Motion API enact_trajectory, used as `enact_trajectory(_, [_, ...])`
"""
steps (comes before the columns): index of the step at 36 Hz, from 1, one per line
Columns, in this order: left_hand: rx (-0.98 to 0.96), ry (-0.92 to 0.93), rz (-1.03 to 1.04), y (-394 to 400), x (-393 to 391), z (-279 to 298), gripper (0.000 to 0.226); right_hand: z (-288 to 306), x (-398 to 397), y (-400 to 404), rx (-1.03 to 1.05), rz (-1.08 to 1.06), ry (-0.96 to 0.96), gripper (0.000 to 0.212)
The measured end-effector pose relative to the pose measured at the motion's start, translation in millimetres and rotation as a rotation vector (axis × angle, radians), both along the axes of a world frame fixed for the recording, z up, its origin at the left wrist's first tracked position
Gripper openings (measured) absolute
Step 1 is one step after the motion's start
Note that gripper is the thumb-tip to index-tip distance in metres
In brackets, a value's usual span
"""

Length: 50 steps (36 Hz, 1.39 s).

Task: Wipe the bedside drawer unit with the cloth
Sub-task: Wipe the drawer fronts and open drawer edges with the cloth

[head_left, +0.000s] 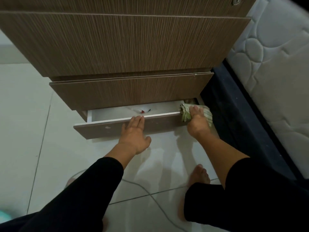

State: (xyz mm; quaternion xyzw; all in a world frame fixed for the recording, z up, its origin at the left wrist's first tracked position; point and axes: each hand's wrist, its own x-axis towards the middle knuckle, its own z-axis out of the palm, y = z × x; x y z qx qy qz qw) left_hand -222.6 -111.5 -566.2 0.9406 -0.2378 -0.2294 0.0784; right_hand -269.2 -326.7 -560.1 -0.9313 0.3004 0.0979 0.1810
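The brown wood-grain bedside drawer unit (pixel 127 46) fills the upper view. Its bottom drawer (pixel 107 127) is pulled partly out, showing a white inside with a small red and black item (pixel 145 111). My left hand (pixel 134 131) lies flat on the drawer front, fingertips at its top edge, holding nothing. My right hand (pixel 197 120) presses a crumpled pale green cloth (pixel 186 113) against the drawer's right end, at the top corner. Part of the cloth is hidden under the hand.
A white quilted mattress (pixel 274 64) on a dark bed base (pixel 237 118) stands close to the right of the unit. The floor is pale tile (pixel 25 114). A thin white cable (pixel 150 193) runs across it by my bare feet (pixel 199 174).
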Motion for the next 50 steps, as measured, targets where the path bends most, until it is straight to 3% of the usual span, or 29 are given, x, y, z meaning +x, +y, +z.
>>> enact_trajectory(5, [-0.033,-0.045,0.051,25.1,-10.1,-8.2,0.078,-6.9,4.1,11.6,-0.025,0.002,-0.002,0.065])
enact_trajectory(15, [-0.15,-0.146,0.46,86.4,2.9,-13.9,0.078,-12.1,11.2,44.5,0.005,-0.017,-0.022,0.07])
enact_trajectory(23, [-0.134,-0.16,0.446,113.0,6.5,-22.4,0.075,-6.1,7.4,51.0,-0.112,0.013,-0.061,0.056])
enact_trajectory(26, [-0.142,-0.154,0.458,109.7,7.7,-21.4,0.076,1.4,10.5,47.0,-0.096,-0.061,-0.161,0.044])
enact_trajectory(30, [-0.147,-0.163,0.462,108.8,7.6,-22.0,0.076,21.4,18.4,36.8,-0.278,-0.06,-0.277,0.047])
enact_trajectory(33, [-0.142,-0.183,0.452,111.0,5.0,-25.9,0.076,23.3,19.8,40.2,-0.278,-0.021,-0.195,0.045])
enact_trajectory(38, [-0.144,-0.179,0.446,111.0,6.8,-24.9,0.076,0.6,16.2,54.9,-0.081,0.018,0.066,0.062])
enact_trajectory(42, [-0.16,-0.17,0.449,112.2,5.1,-26.0,0.077,-5.1,18.2,80.6,-0.05,0.01,0.032,0.064])
enact_trajectory(50, [-0.233,-0.215,0.489,114.2,2.6,-30.6,0.073,-2.9,29.0,159.9,0.001,0.195,0.044,0.066])
